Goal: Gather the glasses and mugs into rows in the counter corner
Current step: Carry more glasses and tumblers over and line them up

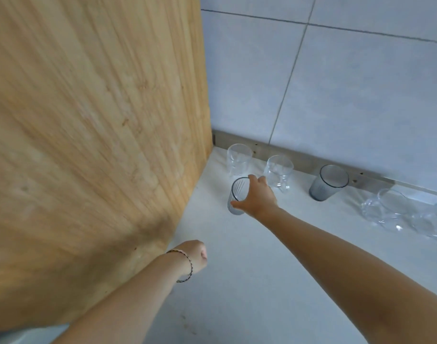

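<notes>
My right hand (255,197) is wrapped around a smoky ribbed glass (238,192) standing on the white counter (249,281), just in front of the corner. Behind it, along the back wall, two clear glasses (239,162) (279,173) stand side by side. Further right is a grey tinted glass (327,182). At the far right stand clear glass mugs (386,209) (433,222), partly cut off by the frame edge. My left hand (193,256), with a bracelet on its wrist, is curled into a loose fist near the wooden panel and holds nothing.
A tall wooden panel (93,135) forms the left wall of the corner. Pale tiles (348,90) and a low grey strip (304,160) form the back wall.
</notes>
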Demonstrator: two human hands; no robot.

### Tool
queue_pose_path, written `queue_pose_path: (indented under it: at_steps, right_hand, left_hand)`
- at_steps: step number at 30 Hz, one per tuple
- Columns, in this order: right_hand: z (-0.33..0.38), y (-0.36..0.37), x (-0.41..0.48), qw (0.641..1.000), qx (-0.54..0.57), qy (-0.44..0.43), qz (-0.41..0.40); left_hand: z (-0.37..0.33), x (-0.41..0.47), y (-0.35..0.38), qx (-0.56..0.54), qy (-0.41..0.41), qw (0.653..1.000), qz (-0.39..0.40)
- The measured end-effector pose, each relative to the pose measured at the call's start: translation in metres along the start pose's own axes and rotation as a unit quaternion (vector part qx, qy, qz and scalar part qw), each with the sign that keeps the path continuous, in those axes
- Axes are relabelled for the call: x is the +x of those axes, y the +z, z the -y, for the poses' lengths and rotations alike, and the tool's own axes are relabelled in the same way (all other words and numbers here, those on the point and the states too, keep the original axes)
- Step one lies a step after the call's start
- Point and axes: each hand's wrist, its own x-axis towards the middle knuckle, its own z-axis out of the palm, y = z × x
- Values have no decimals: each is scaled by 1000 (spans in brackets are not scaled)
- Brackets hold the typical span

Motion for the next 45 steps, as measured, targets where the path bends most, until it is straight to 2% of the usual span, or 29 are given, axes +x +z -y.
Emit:
queue_pose_path:
  at_steps: [6, 11, 15, 18, 20, 26, 32, 38, 41, 45]
  right_hand:
    - [30, 24, 29, 1000, 15, 24, 8]
    - [27, 30, 23, 997, 69, -10, 11]
    - [-8, 27, -6, 992, 96, 5, 79]
    - [-64, 18, -38, 983, 77, 36, 164]
    - [-112, 7, -64, 977, 68, 67, 190]
    - [-280, -44, -153, 965, 88, 219, 119]
    - [-449, -105, -248, 953, 70, 292, 38]
    - [-585, -160, -338, 939, 33, 343, -3]
    - [-627, -178, -379, 930, 14, 368, 4]
    - [-649, -175, -419, 932, -56, 347, 92]
  left_hand:
    - [16, 5, 2, -4, 5, 1000, 12]
    - [15, 9, -2, 11, 12, 1000, 17]
    - [-7, 14, -6, 29, 18, 999, 17]
    - [-40, 19, -5, 59, 42, 997, 15]
    - [-73, 20, -2, 87, 63, 994, 21]
    - [-203, 10, 44, 169, 131, 976, 33]
    - [-350, -4, 120, 198, 183, 962, 32]
    - [-483, -38, 198, 206, 223, 952, 51]
    - [-520, -49, 234, 199, 236, 948, 75]
    - [-548, -56, 261, 216, 238, 943, 90]
